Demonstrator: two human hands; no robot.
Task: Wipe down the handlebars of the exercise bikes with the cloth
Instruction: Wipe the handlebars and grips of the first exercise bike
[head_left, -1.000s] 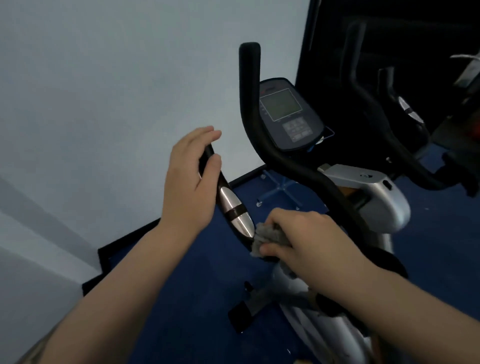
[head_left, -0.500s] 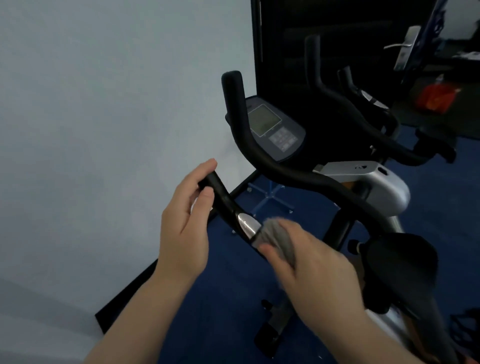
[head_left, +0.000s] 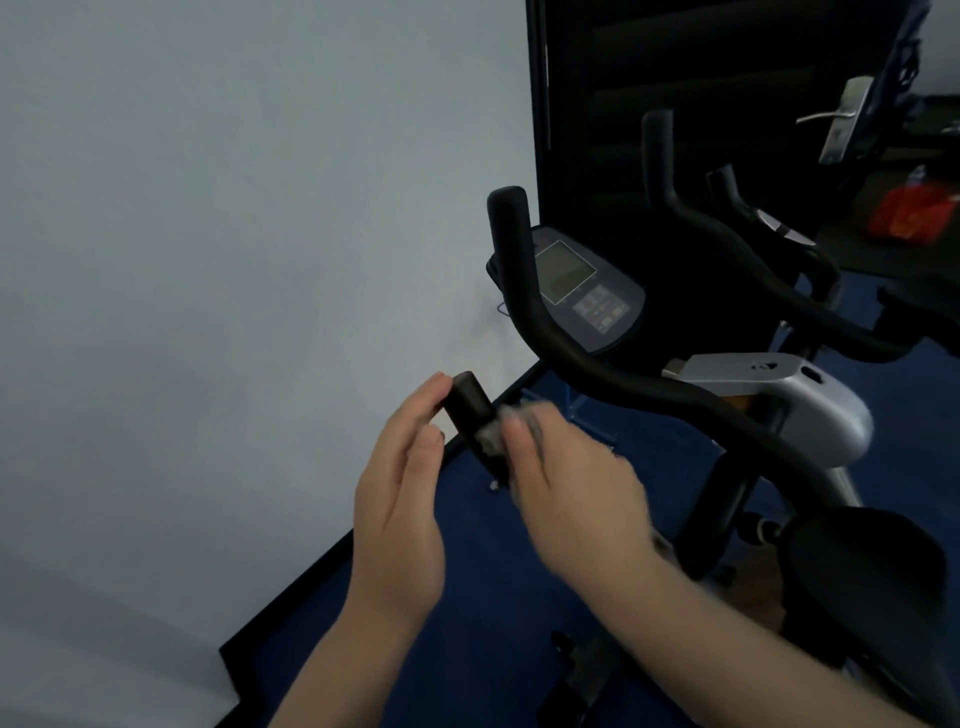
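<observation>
— Starting left of the console, what's there?

— The left hand (head_left: 400, 512), fingers loosely curled, fingertips touching the tip of the short black grip (head_left: 470, 402); it's barely clasping it.

— And next to it?

— The right hand (head_left: 566, 499), blurred, presses a grey cloth (head_left: 491, 439) around that grip just below its tip.

— Nearer the console?

— The long handlebar (head_left: 545, 332) curves up just in front of the console (head_left: 582, 291), untouched. Right of the console, the silver housing (head_left: 810, 400).
</observation>
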